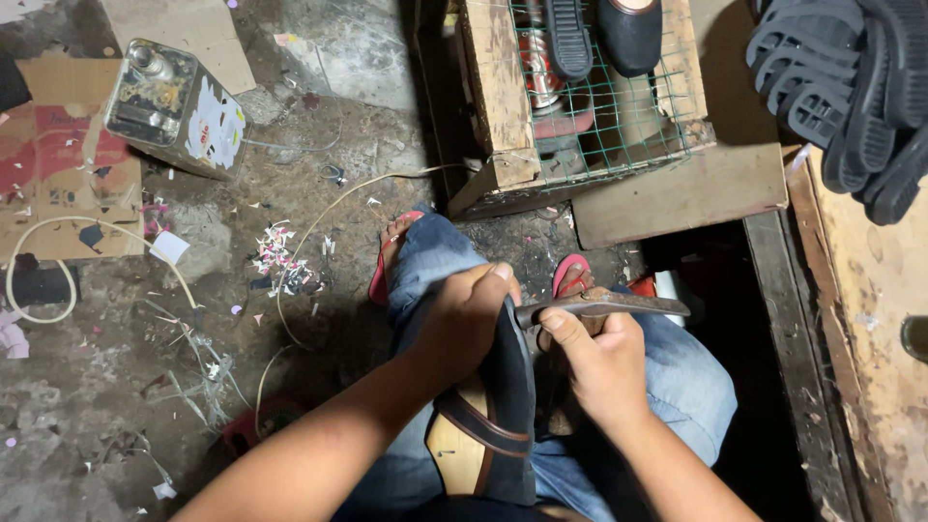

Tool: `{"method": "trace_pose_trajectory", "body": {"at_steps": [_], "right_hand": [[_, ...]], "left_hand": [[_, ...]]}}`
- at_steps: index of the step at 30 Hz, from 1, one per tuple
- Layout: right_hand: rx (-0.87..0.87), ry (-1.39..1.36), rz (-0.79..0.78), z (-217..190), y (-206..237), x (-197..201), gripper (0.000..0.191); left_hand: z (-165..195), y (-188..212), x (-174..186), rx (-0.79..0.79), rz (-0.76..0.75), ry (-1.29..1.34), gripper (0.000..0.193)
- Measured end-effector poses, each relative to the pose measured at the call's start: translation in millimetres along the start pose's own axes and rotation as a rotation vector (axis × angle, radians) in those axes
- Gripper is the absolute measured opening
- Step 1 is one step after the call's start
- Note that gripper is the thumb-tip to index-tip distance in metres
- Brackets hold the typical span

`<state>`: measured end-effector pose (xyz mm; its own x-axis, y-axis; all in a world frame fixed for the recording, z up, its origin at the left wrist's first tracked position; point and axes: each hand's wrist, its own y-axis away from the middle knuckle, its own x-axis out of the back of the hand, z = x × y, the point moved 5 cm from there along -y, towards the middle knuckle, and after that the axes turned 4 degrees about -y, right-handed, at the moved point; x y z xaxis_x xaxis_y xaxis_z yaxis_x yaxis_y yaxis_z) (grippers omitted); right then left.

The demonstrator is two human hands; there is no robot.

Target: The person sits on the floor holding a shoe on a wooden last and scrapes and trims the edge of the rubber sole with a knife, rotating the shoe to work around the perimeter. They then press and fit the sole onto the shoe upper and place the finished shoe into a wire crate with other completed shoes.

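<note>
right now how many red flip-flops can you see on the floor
2: one red flip-flop is left of the jeans-clad knee, the other red flip-flop is just beyond the right hand. Both are partly hidden by the legs.

hands [541,333] gripping shoe [498,416], pliers [604,306]

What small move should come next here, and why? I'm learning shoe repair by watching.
Probably press the rusty metal pincers in the right hand against the edge of the dark shoe with the tan wooden-looking sole. The left hand already braces the shoe on the lap, and the tool's tip sits right at its rim.
</note>
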<state>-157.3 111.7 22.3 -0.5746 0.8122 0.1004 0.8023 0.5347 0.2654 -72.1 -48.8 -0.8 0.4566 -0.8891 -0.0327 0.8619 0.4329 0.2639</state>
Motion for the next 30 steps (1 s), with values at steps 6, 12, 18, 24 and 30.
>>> {"method": "trace_pose_trajectory", "body": {"at_steps": [6,12,18,24,30], "right_hand": [[-0.116,0.09,-0.1,-6.4,-22.7,-9.0,0.023],[-0.126,0.04,-0.168,-22.1,-0.8,-1.9,0.025],[-0.015,-0.301,-0.162,-46.9,94.2,34.6,0.026],[0.115,-0.459,-0.053,-82.9,145.3,62.8,0.028],[0.672,0.285,0.051,-119.3,174.5,45.6,0.024]], "left_hand": [[-5.2,2.4,2.4,-0.2,0.04,-0.184,0.041],[1.8,39.0,-7.4,0.08,-0.128,0.22,0.048],[79.4,122.9,-32.1,0.053,-0.238,0.003,0.077],[163.8,130.3,-47.5,-0.577,-0.193,-0.52,0.069],[158.7,133.0,-47.6,-0.786,-0.136,-0.646,0.06]]}}
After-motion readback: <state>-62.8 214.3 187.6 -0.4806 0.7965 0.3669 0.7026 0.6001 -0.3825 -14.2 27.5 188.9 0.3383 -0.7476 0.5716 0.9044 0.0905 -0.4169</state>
